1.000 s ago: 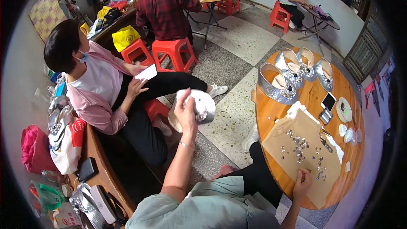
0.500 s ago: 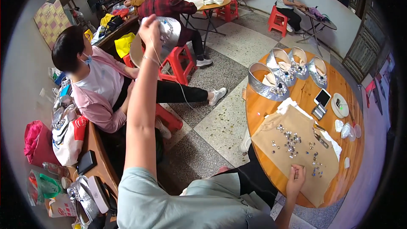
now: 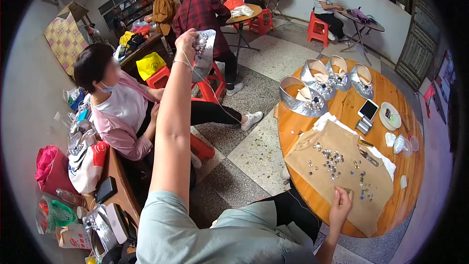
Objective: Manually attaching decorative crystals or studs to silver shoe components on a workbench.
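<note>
My left arm is stretched far forward. At its end my left hand (image 3: 185, 48) is closed on a silver jewelled collar (image 3: 207, 54), raised in the air with its clustered stones toward my fingers. A thin pale cord (image 3: 211, 90) hangs from near that wrist. My right hand (image 3: 340, 204) is at the near edge of the round table, fingers curled and pinched; anything between them is too small to tell. Beside it a tan cloth (image 3: 312, 161) carries several loose shiny stones (image 3: 333, 157). Pliers (image 3: 369, 157) lie on the cloth.
Several finished-looking silver collars (image 3: 301, 102) stand at the round table's far side. A phone (image 3: 368, 109) and a white bowl (image 3: 390, 116) are there too. A seated person in pink (image 3: 117, 122) is close on my left, near red stools (image 3: 201, 146). Other people sit farther back.
The collar in my left hand has turned from broadside to a narrower, upright view and sits lower. The view has shifted slightly. My right hand stays nearly in place, still pinched.
</note>
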The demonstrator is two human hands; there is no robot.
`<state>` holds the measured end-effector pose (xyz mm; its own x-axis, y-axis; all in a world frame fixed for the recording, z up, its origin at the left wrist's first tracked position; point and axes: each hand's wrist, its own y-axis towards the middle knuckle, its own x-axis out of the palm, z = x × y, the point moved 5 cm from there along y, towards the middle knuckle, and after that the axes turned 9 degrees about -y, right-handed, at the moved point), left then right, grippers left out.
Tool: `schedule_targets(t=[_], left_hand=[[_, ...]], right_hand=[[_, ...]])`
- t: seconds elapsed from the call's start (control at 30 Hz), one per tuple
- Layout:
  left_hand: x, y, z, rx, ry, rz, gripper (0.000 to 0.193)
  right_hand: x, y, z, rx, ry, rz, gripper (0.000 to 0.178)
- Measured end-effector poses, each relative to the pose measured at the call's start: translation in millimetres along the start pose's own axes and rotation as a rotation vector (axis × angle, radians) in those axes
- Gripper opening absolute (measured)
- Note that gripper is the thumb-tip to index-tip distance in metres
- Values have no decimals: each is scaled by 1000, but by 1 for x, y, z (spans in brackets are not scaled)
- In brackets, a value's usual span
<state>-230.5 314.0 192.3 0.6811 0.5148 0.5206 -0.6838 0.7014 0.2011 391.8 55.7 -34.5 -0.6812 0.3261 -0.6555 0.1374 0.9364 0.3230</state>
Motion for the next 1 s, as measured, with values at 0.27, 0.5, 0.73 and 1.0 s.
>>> schedule_targets(t=[0.27, 0.5, 0.73, 1.0], left_hand=[[10, 0, 17, 31, -89, -33, 39], [18, 0, 13, -80, -97, -8, 41], [32, -105, -45, -227, -108, -209, 45], [-15, -279, -128, -555, -358, -153, 45]], right_hand=[[1, 0, -2, -8, -18, 27, 14], [3, 3, -2, 27, 15, 33, 12], [3, 2, 5, 67, 31, 40, 12], [2, 5, -6, 85, 12, 2, 12]])
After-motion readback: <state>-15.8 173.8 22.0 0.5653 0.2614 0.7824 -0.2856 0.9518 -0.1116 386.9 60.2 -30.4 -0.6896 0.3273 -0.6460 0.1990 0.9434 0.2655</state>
